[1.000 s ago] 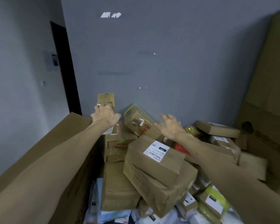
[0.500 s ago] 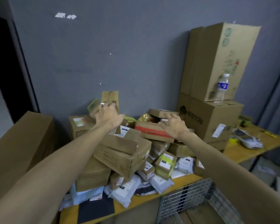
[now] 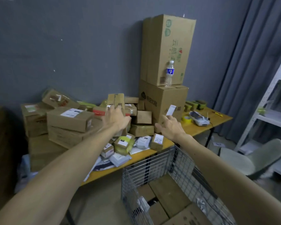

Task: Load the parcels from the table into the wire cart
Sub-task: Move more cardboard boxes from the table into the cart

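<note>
Pick step: our left hand (image 3: 116, 119) grips the upright narrow parcel (image 3: 115, 99) mid-pile on the table (image 3: 219, 120). Right hand (image 3: 170, 125) empty, fingers spread. Next: lower it into the wire cart (image 3: 152, 163) at the front edge.

left hand (image 3: 116, 118): grips a narrow brown cardboard parcel (image 3: 115, 101), upright, above the heap.
right hand (image 3: 172, 125): fingers spread, holding nothing, just in front of the lower stacked carton.
heap of brown cardboard parcels (image 3: 70, 119): piled with small labelled packets on the yellow wooden surface (image 3: 221, 119), against a grey wall.
metal wire cart (image 3: 157, 161): stands against the surface's front edge; flat brown cardboard boxes (image 3: 167, 190) lie in its bottom.
two large brown cartons (image 3: 167, 49): stacked at the surface's back; a clear plastic water bottle (image 3: 169, 73) stands on the lower one.
far end: a yellow tape roll (image 3: 186, 119) lies just beside a white handheld device (image 3: 199, 120).
</note>
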